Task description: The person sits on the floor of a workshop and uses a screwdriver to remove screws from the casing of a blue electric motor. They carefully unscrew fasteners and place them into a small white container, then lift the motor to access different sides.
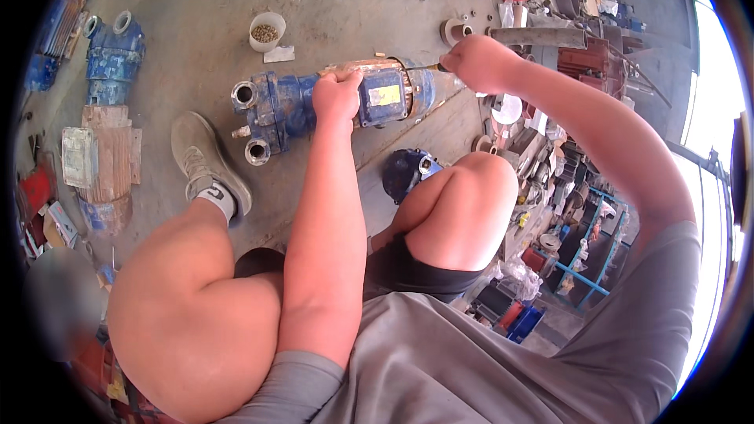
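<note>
Now the blue motor unit lies lengthwise, left to right, across the floor, inward of its cluttered right edge; left hand atop, grip unclear, right hand clenching a slim tool near the unit's right end.

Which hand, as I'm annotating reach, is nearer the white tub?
Left. The left hand is below and right of the white tub; the right hand is much farther right.
</note>
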Demonstrator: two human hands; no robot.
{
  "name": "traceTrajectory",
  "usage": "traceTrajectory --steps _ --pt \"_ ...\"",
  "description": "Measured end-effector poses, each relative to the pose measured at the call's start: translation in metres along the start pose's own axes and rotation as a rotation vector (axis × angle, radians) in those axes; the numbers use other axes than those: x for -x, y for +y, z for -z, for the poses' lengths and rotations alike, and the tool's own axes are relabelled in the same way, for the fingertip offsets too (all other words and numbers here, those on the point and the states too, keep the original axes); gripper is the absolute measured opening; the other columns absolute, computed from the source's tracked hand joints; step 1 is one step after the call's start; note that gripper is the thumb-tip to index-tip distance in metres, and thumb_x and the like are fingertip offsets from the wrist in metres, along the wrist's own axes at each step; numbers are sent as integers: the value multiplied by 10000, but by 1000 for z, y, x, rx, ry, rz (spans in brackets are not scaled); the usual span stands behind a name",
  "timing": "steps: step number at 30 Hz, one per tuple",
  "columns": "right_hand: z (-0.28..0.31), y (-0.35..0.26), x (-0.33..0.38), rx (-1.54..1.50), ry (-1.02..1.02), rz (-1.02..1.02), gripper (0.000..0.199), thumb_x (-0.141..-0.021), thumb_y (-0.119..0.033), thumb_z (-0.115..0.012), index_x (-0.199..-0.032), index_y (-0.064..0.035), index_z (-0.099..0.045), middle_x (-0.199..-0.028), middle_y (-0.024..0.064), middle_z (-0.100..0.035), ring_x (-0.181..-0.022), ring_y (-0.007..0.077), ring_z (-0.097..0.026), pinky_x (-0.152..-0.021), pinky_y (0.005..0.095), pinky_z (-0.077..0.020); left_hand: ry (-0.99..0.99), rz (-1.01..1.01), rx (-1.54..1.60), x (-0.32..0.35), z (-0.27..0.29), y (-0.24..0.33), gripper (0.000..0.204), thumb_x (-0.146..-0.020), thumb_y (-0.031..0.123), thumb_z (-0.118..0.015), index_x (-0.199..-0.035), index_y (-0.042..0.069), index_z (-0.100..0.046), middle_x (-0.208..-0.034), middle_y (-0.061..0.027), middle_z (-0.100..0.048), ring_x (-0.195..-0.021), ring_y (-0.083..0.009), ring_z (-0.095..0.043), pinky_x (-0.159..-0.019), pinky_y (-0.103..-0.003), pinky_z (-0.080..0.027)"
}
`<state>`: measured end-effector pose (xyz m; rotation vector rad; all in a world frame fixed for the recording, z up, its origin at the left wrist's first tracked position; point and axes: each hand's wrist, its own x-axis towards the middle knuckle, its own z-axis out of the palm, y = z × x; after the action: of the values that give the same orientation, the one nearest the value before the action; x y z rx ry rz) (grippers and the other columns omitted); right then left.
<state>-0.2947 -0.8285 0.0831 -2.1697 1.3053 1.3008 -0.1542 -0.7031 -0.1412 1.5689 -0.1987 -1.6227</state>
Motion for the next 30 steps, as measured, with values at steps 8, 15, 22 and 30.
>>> traceTrajectory --steps 8,15,22,30 --pt "-2 12 6 574 188 431 277 -1026 -329 -555 -1081 -78 -657 -869 112 -726 -794 345 -715 -693 480 -563 9 8 22 -8 6 -6 282 -915 214 -785 -1076 -11 -734 -1057 -96 -754 -980 -170 -679 -879 -338 -520" --pt "-41 67 -34 -122 29 210 300 -1022 -330 -554 -1091 -83 -710 -783 136 -699 -689 356 -690 -647 472 -543 -29 -9 3 -3 -5 -4 264 -913 228 -788 -1028 -4 -736 -1033 -90 -750 -952 -167 -674 -866 -338 -521" --pt "9 10 9 418 241 254 378 -1045 -390 -515 -1056 -83 -734 -849 163 -708 -922 367 -701 -756 494 -560 -19 -1 36 -8 5 -5 248 -914 233 -790 -986 3 -735 -974 -69 -744 -901 -149 -657 -833 -331 -519" --pt "-15 31 -27 7 -46 121 337 -1037 -324 -523 -1140 -76 -726 -1005 150 -752 -989 350 -713 -787 496 -573 -23 -33 1 -4 -3 -1 250 -911 228 -790 -998 -1 -738 -970 -73 -744 -892 -148 -656 -826 -327 -516"
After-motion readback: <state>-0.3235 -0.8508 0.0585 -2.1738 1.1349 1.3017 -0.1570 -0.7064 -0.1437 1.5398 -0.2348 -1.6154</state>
